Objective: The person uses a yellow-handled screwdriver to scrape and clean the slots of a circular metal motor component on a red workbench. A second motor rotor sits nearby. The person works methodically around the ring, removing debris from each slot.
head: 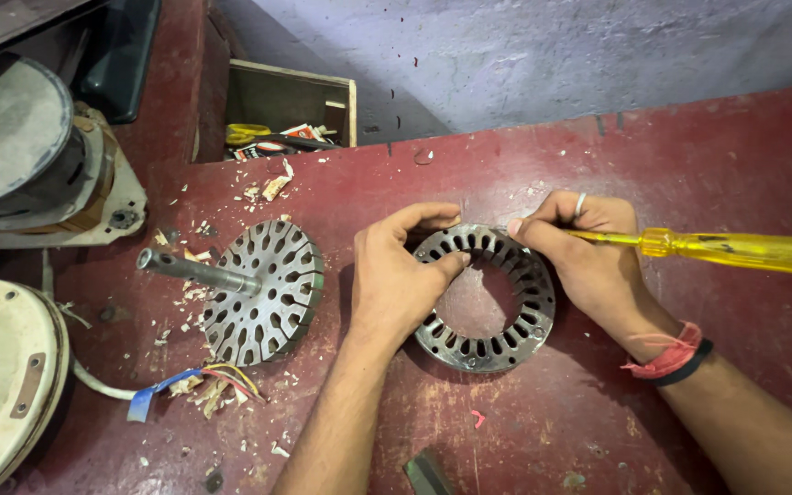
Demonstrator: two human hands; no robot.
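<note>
A grey slotted metal stator ring [492, 344] lies flat on the dark red table [689, 165]. My left hand [396, 275] grips the ring's left rim, thumb on its inner edge. My right hand [588, 252] rests on the ring's right side and holds a screwdriver with a clear yellow handle [735, 249]; its handle points right and the tip is hidden under my fingers at the ring's top slots. A ring is on one finger, and red and black bands are on that wrist.
A slotted rotor disc with a steel shaft [263, 289] stands left of the ring amid paper scraps and coloured wire ends [199, 385]. A cream fan housing [2, 376] and motor parts [29, 156] sit at the left. An open wooden box [291, 101] is behind.
</note>
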